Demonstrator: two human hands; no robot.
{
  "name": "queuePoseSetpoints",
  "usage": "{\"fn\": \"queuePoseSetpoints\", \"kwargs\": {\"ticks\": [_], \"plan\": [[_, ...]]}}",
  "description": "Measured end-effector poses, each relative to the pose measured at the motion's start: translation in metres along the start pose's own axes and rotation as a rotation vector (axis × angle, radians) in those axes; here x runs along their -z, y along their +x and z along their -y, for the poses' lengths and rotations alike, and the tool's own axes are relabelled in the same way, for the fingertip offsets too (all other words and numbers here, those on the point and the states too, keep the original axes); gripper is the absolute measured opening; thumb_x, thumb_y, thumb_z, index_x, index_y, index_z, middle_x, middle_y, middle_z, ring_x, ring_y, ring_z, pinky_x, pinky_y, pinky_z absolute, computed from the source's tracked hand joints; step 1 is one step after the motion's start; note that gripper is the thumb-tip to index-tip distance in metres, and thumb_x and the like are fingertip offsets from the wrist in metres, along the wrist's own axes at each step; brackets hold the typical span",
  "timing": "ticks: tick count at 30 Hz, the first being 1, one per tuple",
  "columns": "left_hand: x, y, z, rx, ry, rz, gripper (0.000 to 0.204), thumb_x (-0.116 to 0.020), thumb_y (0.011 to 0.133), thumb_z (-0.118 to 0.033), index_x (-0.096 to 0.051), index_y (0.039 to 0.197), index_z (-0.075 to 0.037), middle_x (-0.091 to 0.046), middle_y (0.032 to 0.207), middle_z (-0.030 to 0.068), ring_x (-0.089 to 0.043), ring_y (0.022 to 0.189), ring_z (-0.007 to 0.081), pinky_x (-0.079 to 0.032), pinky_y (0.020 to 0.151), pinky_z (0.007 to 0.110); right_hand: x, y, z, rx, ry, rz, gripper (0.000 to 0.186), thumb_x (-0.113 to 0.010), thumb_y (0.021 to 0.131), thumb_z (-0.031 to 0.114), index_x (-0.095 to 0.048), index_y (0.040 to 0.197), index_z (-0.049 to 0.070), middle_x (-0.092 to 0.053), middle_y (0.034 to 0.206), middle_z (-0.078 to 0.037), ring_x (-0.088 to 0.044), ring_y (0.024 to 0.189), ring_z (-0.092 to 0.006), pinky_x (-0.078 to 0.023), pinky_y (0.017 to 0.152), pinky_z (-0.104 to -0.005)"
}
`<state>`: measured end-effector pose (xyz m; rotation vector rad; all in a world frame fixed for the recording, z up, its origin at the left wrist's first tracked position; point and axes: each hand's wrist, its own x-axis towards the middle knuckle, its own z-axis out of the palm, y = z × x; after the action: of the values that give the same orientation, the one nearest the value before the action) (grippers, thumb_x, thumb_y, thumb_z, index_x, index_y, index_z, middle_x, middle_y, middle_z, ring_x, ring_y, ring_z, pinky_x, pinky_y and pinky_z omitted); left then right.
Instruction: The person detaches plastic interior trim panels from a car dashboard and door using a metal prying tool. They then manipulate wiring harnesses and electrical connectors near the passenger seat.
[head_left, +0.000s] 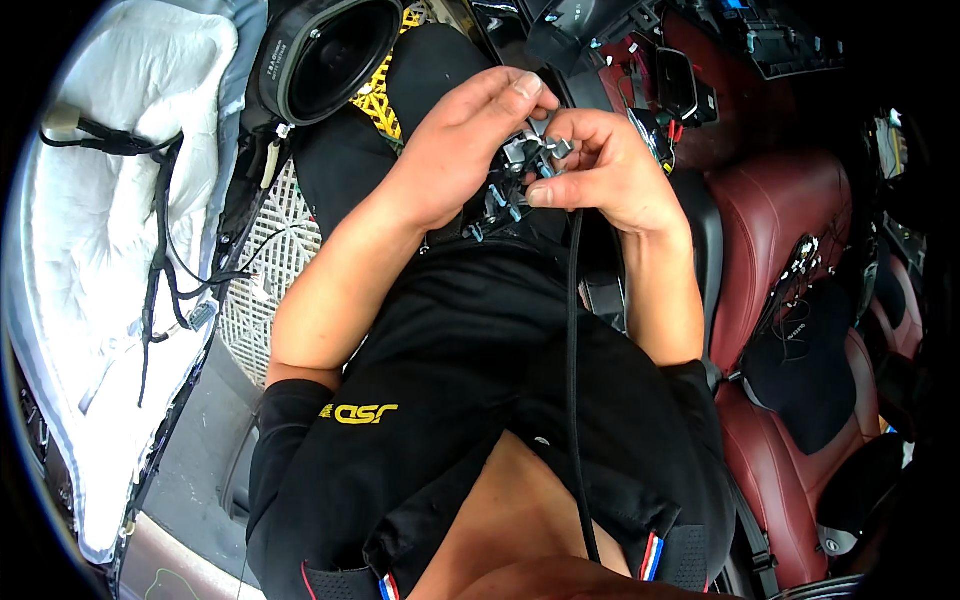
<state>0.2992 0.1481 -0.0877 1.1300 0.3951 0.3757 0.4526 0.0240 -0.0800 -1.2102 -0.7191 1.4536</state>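
In front of my lap, both hands meet over a black part (512, 185) that carries several grey and pale blue clips. My left hand (470, 135) is curled at the part's upper end, its thumb against the fingertips; what lies inside the fingers is hidden. From the other side my right hand (612, 165) closes thumb and fingers around the part beside a small grey clip (560, 148). The rest of the black part blends into my dark clothes. Down my front runs a black cord (573, 400), passing close under my right hand.
To the left is a door with white padding (150, 60) and a black cable harness (163, 220). A round black speaker (340, 55) stands beyond my left arm. At right are a dark red seat (770, 220), loose wires (800, 265) and a black cushion (800, 370).
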Motion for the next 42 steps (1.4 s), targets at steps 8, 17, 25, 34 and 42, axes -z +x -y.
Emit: {"fn": "queuePoseSetpoints", "kwargs": {"ticks": [8, 17, 25, 34, 42], "plan": [[-0.006, -0.001, 0.004, -0.123, 0.216, -0.155, 0.034, -0.051, 0.11, -0.03, -0.067, 0.107, 0.0, -0.065, 0.1, 0.002, -0.059, 0.092, 0.0093, -0.048, 0.086, 0.025, -0.004, 0.001, -0.002, 0.065, -0.027, -0.158, 0.023, -0.087, 0.078, 0.0, -0.065, 0.081, 0.004, -0.065, 0.067, 0.001, -0.059, 0.058, -0.0032, -0.045, 0.054, -0.0185], [-0.008, 0.009, 0.008, -0.129, -0.071, -0.37, 0.035, -0.054, 0.109, -0.031, -0.071, 0.107, 0.0, -0.068, 0.095, 0.0041, -0.061, 0.086, 0.0093, -0.051, 0.076, 0.026, -0.018, 0.011, -0.013, 0.246, 0.064, -0.247, 0.014, -0.075, 0.092, 0.005, -0.062, 0.098, 0.005, -0.07, 0.082, -0.003, -0.066, 0.069, -0.0069, -0.053, 0.058, -0.0203], [0.013, 0.009, 0.007, 0.021, -0.323, -0.391, 0.04, -0.05, 0.11, -0.036, -0.068, 0.112, 0.0, -0.067, 0.097, 0.0067, -0.063, 0.082, 0.0127, -0.055, 0.07, 0.027, -0.011, 0.008, -0.01, 0.057, 0.257, 0.044, 0.019, -0.055, 0.102, 0.012, -0.062, 0.117, 0.002, -0.061, 0.085, -0.003, -0.058, 0.069, -0.0085, -0.05, 0.06, -0.0244], [0.021, 0.007, 0.017, 0.188, -0.231, -0.452, 0.037, -0.053, 0.108, -0.041, -0.067, 0.107, -0.007, -0.068, 0.097, 0.0037, -0.066, 0.089, 0.0131, -0.056, 0.078, 0.03, -0.029, 0.021, 0.017, 0.669, -1.268, -0.078, 0.023, -0.078, 0.081, 0.016, -0.07, 0.103, 0.016, -0.062, 0.086, -0.004, -0.067, 0.085, -0.0256, -0.055, 0.073, -0.0386], [0.038, 0.01, 0.016, 0.448, -0.32, -0.282, 0.036, -0.052, 0.107, -0.044, -0.063, 0.104, -0.01, -0.065, 0.097, 0.0046, -0.06, 0.069, 0.0156, -0.045, 0.055, 0.024, -0.023, 0.041, 0.022, 0.897, -1.56, 0.065, 0.012, -0.073, 0.075, 0.018, -0.066, 0.084, 0.015, -0.065, 0.09, -0.001, -0.068, 0.085, -0.0207, -0.056, 0.075, -0.0366]]}}
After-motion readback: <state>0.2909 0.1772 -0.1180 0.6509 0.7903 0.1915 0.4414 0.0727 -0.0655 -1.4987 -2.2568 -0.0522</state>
